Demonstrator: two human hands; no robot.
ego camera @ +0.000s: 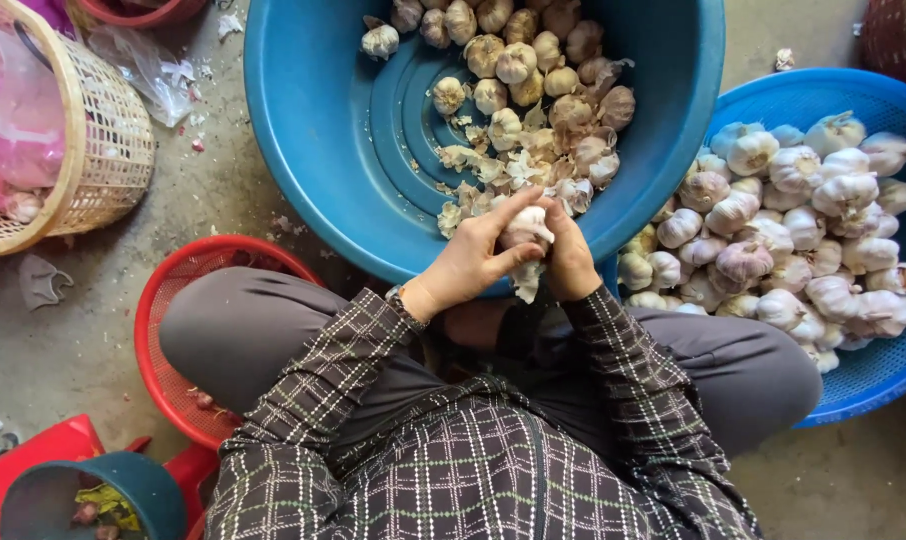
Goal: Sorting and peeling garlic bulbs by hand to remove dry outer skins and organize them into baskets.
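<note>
Gripping one garlic bulb (527,226) between them, left hand (470,262) and right hand (570,262) close around it.

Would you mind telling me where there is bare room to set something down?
The big basin's left half is bare, as is the floor between wicker basket and red basket. The blue basket is crowded with garlic.
</note>
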